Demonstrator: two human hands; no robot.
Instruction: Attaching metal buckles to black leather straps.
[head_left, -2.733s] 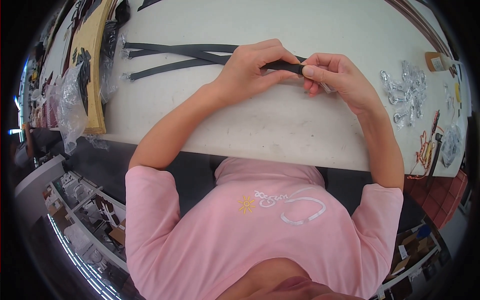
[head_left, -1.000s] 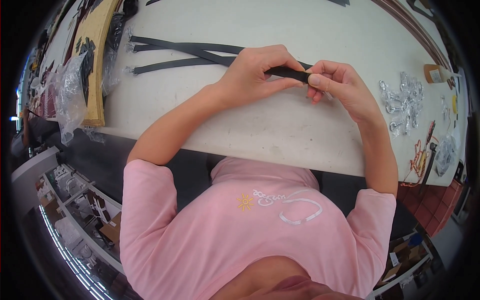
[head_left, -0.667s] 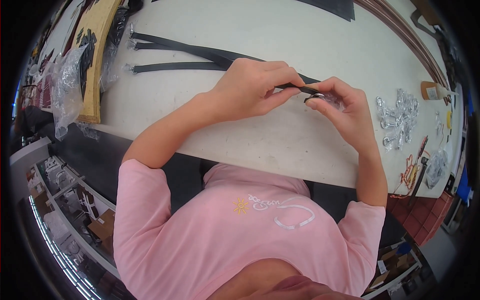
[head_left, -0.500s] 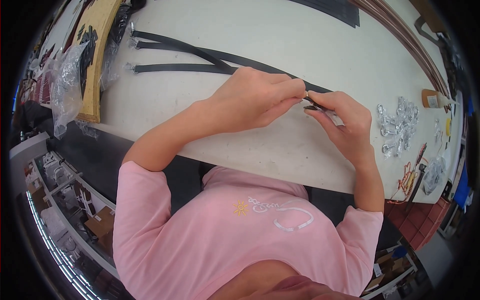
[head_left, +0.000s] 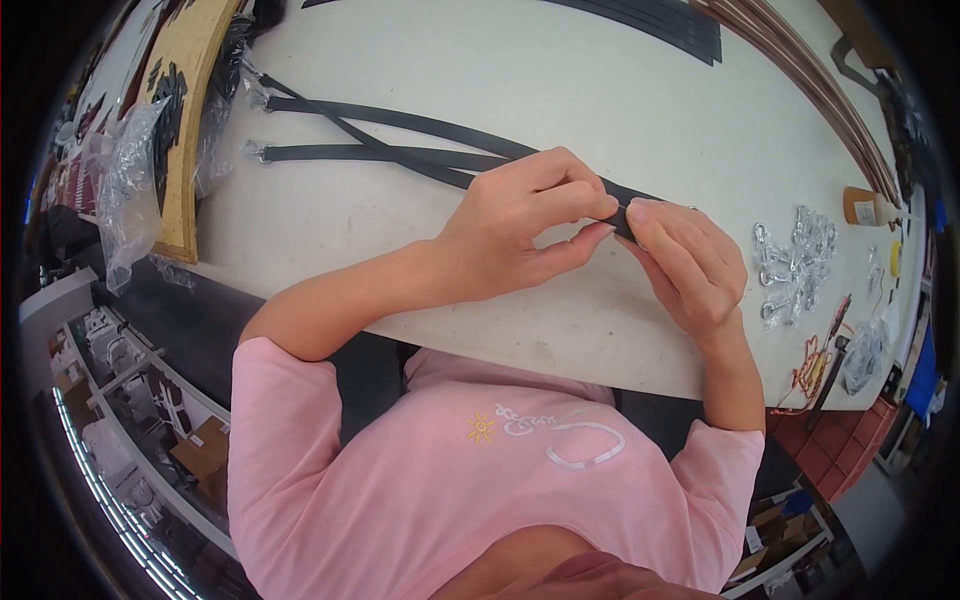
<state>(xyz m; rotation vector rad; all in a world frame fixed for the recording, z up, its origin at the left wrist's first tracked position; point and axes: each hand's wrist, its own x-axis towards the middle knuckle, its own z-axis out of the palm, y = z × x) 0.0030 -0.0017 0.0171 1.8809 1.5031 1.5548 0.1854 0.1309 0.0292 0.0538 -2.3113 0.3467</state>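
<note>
Black straps [head_left: 340,153] cross one another over a white table [head_left: 300,220], running from the upper left of the frame to right of centre. They pass behind the left hand [head_left: 525,225], its thumb and forefinger bent (whether they grip, I cannot tell). The right hand [head_left: 695,255] grasps a strap. Wrapped metal clasps [head_left: 798,262] lie further right. Between both hands' fingertips is one strap end [head_left: 624,224], pinched by the right.

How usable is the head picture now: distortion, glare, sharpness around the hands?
Head view: fisheye bends the table's front edge, corners black; head view: left hand and right hand evenly lit, but detail at the pinched strap too small to read; head view: glints on the hooks, light strip overexposed.
</note>
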